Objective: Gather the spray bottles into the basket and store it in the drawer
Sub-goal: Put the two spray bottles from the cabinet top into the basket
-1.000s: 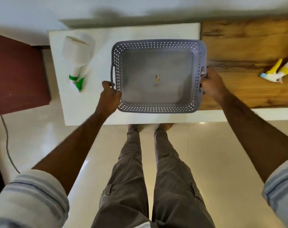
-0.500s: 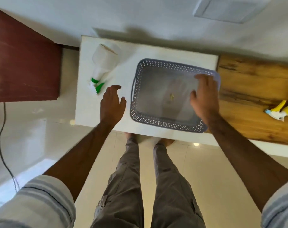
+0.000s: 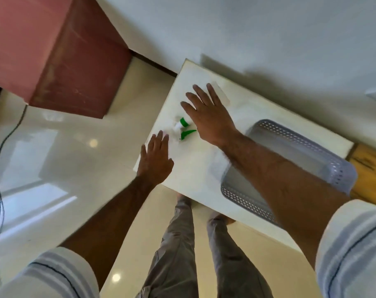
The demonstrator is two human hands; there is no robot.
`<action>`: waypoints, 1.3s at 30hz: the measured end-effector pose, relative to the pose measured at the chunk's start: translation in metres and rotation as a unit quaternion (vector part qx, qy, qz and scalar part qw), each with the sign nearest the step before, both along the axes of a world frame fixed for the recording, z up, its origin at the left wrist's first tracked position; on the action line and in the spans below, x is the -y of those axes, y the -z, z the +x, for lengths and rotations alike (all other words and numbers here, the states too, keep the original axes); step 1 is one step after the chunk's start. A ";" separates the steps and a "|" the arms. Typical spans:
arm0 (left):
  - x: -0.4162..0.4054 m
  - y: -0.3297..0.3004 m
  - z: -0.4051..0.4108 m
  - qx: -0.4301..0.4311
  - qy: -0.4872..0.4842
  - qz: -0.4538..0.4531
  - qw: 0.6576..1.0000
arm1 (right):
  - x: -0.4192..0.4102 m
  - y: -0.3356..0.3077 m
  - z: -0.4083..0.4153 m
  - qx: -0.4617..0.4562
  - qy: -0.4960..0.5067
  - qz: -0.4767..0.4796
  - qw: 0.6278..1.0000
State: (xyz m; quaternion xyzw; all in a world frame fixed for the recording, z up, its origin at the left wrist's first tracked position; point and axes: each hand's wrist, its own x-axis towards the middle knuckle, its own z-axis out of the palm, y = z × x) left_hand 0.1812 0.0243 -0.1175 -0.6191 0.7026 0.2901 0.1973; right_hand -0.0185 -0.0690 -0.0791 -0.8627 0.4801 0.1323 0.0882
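Hands spread wide, right hand (image 3: 208, 117) reached over the green-triggered spray bottle (image 3: 182, 129) lying on the white tabletop (image 3: 195, 168), gripping nothing; left hand (image 3: 154, 158), fingers straight, hovered beside it. The perforated grey basket (image 3: 337, 168) waited nearby, apparently ready for loading.

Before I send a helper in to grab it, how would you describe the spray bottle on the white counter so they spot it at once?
Find the white counter against the wall, with the grey perforated basket on it. Towards the counter's other end, under the outstretched right hand and just past the left hand, lies a white spray bottle. Its green collar and green trigger are the only green there.
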 end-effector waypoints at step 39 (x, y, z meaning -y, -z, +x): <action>0.017 -0.027 -0.173 -0.249 0.023 0.094 0.964 | -0.146 -0.005 -0.148 0.442 0.534 0.011 0.721</action>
